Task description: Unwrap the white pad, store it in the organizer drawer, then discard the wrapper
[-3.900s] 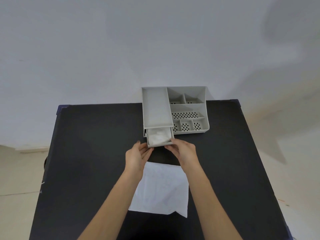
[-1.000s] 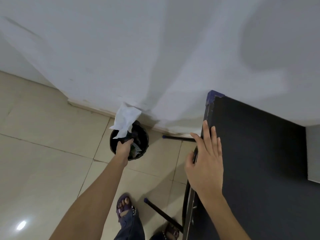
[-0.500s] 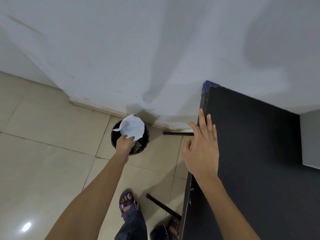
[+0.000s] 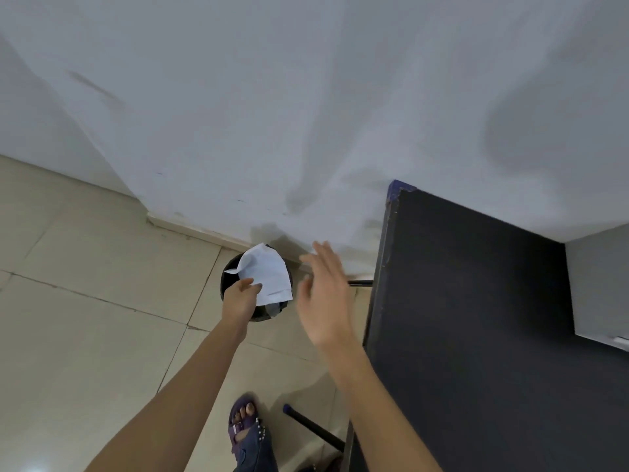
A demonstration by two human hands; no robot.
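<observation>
The white wrapper (image 4: 269, 275) lies spread over the mouth of a small round black bin (image 4: 263, 315) on the floor by the wall. My left hand (image 4: 240, 298) reaches down to it, fingertips pinched on the wrapper's lower left edge. Raised in the air between the bin and the table edge is my right hand (image 4: 325, 294), blurred, fingers apart and holding nothing. A corner of the grey organizer (image 4: 599, 287) shows at the right edge on the black table (image 4: 476, 318). The pad is out of sight.
Beige floor tiles (image 4: 85, 335) stretch left of the bin, and a white wall (image 4: 272, 114) rises behind it. Black table legs (image 4: 315, 428) run under the table's left edge. A foot in a purple sandal (image 4: 245, 427) stands near the bottom.
My right hand has lifted off the table edge and swung left into the air. The wrapper has dropped lower and flattened over the bin opening with my left hand still on it.
</observation>
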